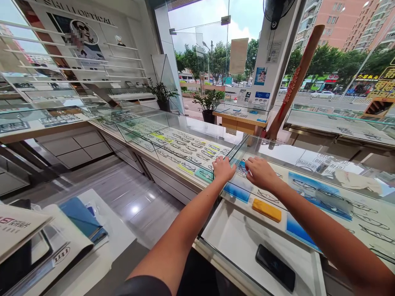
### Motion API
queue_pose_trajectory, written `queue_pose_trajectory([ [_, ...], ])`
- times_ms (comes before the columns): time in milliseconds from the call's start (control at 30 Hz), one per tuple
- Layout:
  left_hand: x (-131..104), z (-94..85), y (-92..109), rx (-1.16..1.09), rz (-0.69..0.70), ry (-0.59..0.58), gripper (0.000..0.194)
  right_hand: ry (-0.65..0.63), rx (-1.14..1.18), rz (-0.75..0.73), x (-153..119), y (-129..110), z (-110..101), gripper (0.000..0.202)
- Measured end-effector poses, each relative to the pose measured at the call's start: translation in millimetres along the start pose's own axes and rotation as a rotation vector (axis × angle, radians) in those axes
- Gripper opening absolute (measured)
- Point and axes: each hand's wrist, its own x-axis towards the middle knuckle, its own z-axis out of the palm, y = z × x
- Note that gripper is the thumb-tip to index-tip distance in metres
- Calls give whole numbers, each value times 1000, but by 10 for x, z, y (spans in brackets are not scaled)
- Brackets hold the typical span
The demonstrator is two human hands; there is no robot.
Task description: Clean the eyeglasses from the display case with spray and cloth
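Note:
My left hand [224,168] is at the seam between two glass display cases, its fingers curled by the glass edge. Whatever lies under those fingers, if anything, is hidden. Just right of it, my right hand [261,173] is held over the right-hand glass case [268,152], fingers bent inward and tips close together; I cannot make out anything in them. Rows of eyeglasses [203,156] lie inside the left case. Near my right forearm are a yellow-orange case [267,210], a blue sheet [238,191] and more eyeglasses [267,196] in the right case.
Below the right case an open white drawer [228,230] holds a black phone [275,267]. Papers and a blue folder [82,218] lie at lower left. A leaning wooden post [293,86] and potted plants [208,105] stand beyond the counters.

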Motion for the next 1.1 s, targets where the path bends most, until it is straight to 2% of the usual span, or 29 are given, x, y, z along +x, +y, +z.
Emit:
queue_pose_trajectory([
  [100, 20, 3, 21, 59, 32, -28, 46, -82, 102, -175, -424, -434, 24, 14],
  [200, 64, -6, 33, 118, 75, -72, 49, -256, 157, -240, -755, -740, 352, 18],
  [267, 88, -11, 34, 133, 89, -89, 51, -349, 189, -218, -859, -797, 652, 19],
  [333, 98, -10, 32, 122, 84, -90, 53, -417, 204, -131, -853, -716, 932, 18],
  [400, 97, -2, 29, 103, 68, -88, 52, -418, 203, -50, -747, -518, 1158, 21],
  [500, 94, 17, 24, 98, 49, -72, 49, -359, 190, 72, -451, -113, 1416, 35],
  [600, 106, 32, 17, 106, 38, -62, 47, -274, 146, 229, -81, 269, 1645, 38],
  [700, 125, 41, 5, 103, 31, -68, 46, -195, 117, 329, 278, 543, 1858, 34],
  [800, 138, 48, -7, 108, 19, -81, 46, -164, 124, 339, 579, 718, 2034, 28],
  [900, 145, 56, -11, 120, 15, -97, 47, -154, 130, 327, 802, 829, 2194, 37],
  [1100, 166, 72, -11, 154, 10, -119, 49, -131, 149, 339, 1050, 937, 2534, 33],
])
